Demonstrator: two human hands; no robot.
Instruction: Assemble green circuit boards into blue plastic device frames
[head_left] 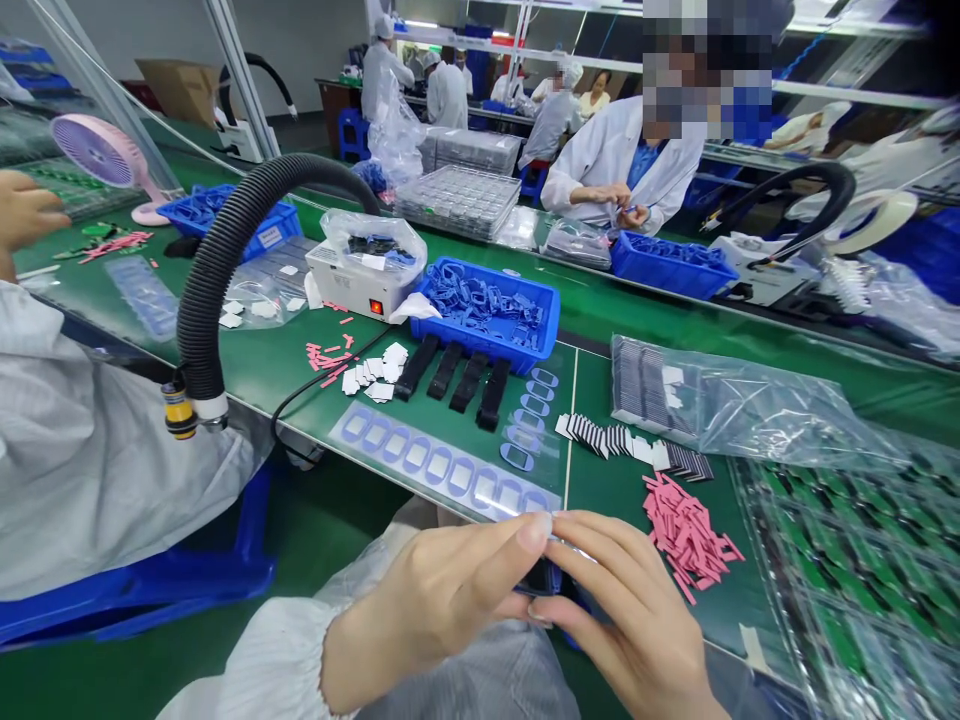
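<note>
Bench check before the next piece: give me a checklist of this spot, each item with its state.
1. Both hands on the piece: ok. The left hand and right hand pinch a small dark piece.
2. Piece seated correctly: cannot tell, fingers cover it.
3. Blue-windowed film sheet flat on the bench: ok.
4. Pink strips contained: not ok, loose pile on the bench.
5. Blue plastic crate upright: ok, parts inside.

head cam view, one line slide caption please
Left hand and right hand hold a small dark part over a green workbench beside pink strips
</note>
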